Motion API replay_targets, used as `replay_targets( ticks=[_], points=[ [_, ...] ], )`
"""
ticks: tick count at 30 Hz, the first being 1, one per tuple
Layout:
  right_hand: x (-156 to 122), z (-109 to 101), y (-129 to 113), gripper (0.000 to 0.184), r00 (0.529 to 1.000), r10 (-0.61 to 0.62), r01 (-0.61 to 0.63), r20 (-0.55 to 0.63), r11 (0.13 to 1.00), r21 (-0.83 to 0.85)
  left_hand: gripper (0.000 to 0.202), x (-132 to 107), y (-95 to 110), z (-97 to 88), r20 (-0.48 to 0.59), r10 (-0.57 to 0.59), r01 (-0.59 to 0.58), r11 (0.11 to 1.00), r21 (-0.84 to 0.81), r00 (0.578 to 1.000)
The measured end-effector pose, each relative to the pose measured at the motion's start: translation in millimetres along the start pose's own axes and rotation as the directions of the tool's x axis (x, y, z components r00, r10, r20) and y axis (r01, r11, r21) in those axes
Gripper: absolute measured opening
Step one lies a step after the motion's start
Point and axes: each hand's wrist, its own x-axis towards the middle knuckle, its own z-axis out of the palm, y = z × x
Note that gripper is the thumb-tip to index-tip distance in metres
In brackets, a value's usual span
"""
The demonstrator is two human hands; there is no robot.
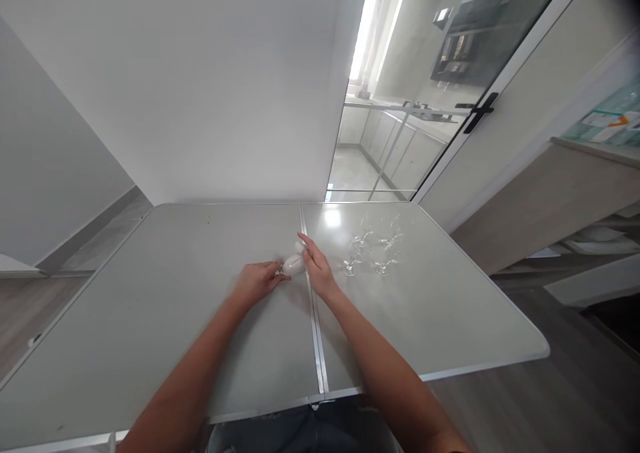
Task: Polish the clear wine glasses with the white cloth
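Near the middle of the table, a small clear stemmed glass lies tilted between my two hands. My left hand pinches its foot end between thumb and fingers. At the mouth end, my right hand is closed round a soft white piece that looks like a cloth, with the index finger stretched out past it. White shows through the bowl, and I cannot make out how far the cloth reaches in. To the right, several clear stemmed glasses stand grouped on the tabletop.
The pale folding table has a metal seam running down its middle. A white wall borders its far edge. Behind the right side is a glass door with a black handle; a wooden shelf unit stands at right.
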Motion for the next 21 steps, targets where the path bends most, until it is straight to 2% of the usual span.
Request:
replay_targets(
  ticks=[1, 3, 5, 6, 7, 9, 10, 11, 12, 13, 15, 16, 17, 18, 20, 21],
  points=[
    [2.6, 2.8, 3.5, 0.052, 0.997, 0.062, -0.061, -0.051, 0.998, 0.020, 0.023, 0.3, -0.1, 2.1, -0.031, 0.015, -0.013, 0.998, 0.061, 0.999],
    [5.1, 4.7, 6.1, 0.052, 0.990, 0.110, -0.106, -0.088, 0.993, 0.048, 0.022, 0.7, 0.2, 4.5, -0.006, 0.004, -0.004, 0.998, 0.066, 1.000],
    [3.0, 1.9, 1.3, 0.052, 0.999, 0.039, -0.038, -0.032, 0.998, 0.045, 0.031, 0.3, 1.1, 3.1, 0.117, -0.060, 0.070, 0.994, -0.079, 0.991],
    [0.5, -0.8, -3.1, 0.052, 1.000, -0.013, 0.013, 0.010, 0.999, 0.044, 0.036, -0.1, 1.7, 0.9, 0.228, -0.096, 0.142, 0.971, -0.192, 0.969],
    [-2.6, -3.8, -8.2, 0.052, 0.997, -0.060, 0.057, 0.055, 0.997, 0.047, 0.041, -0.5, 2.4, -2.0, 0.362, -0.117, 0.235, 0.924, -0.302, 0.925],
    [-8.9, -9.3, -17.5, 0.051, 0.983, -0.118, 0.110, 0.143, 0.992, 0.059, 0.051, -1.4, 3.7, -8.4, 0.599, -0.092, 0.419, 0.797, -0.434, 0.795],
    [-11.2, -11.2, -20.5, 0.051, 0.974, -0.139, 0.130, 0.177, 0.989, 0.065, 0.054, -1.7, 4.3, -11.0, 0.659, -0.068, 0.467, 0.761, -0.451, 0.749],
    [-12.5, -12.3, -22.1, 0.050, 0.967, -0.163, 0.153, 0.197, 0.986, 0.064, 0.054, -1.7, 4.8, -12.7, 0.672, -0.058, 0.468, 0.761, -0.448, 0.738],
    [-12.7, -12.5, -22.2, 0.049, 0.962, -0.184, 0.177, 0.203, 0.983, 0.056, 0.051, -1.6, 5.3, -13.4, 0.635, -0.065, 0.423, 0.797, -0.431, 0.770],
    [-11.7, -11.9, -21.0, 0.048, 0.961, -0.196, 0.192, 0.195, 0.981, 0.041, 0.046, -1.4, 5.6, -13.0, 0.549, -0.077, 0.340, 0.853, -0.395, 0.832],
    [-6.9, -9.0, -15.8, 0.048, 0.972, -0.177, 0.178, 0.153, 0.984, 0.005, 0.037, -0.5, 5.7, -9.5, 0.268, -0.066, 0.136, 0.959, -0.250, 0.961],
    [-3.8, -7.2, -12.8, 0.049, 0.981, -0.148, 0.150, 0.126, 0.989, -0.007, 0.033, 0.0, 5.5, -7.0, 0.130, -0.038, 0.058, 0.986, -0.157, 0.991],
    [-0.9, -5.5, -10.0, 0.050, 0.988, -0.114, 0.115, 0.101, 0.993, -0.010, 0.030, 0.5, 5.3, -4.6, 0.023, -0.008, 0.010, 0.997, -0.073, 1.000],
    [1.4, -4.3, -7.9, 0.050, 0.993, -0.084, 0.085, 0.083, 0.996, -0.004, 0.028, 0.9, 5.0, -2.6, -0.035, 0.013, -0.013, 1.000, -0.015, 0.999],
    [3.2, -3.5, -6.8, 0.051, 0.996, -0.064, 0.063, 0.066, 0.998, 0.018, 0.030, 1.2, 5.2, -0.5, -0.018, -0.001, 0.001, 1.000, -0.004, 1.000],
    [2.4, -4.0, -8.0, 0.051, 0.995, -0.070, 0.068, 0.068, 0.997, 0.030, 0.034, 1.0, 5.7, -0.6, 0.046, -0.036, 0.038, 0.998, -0.055, 0.998]
  ],
)
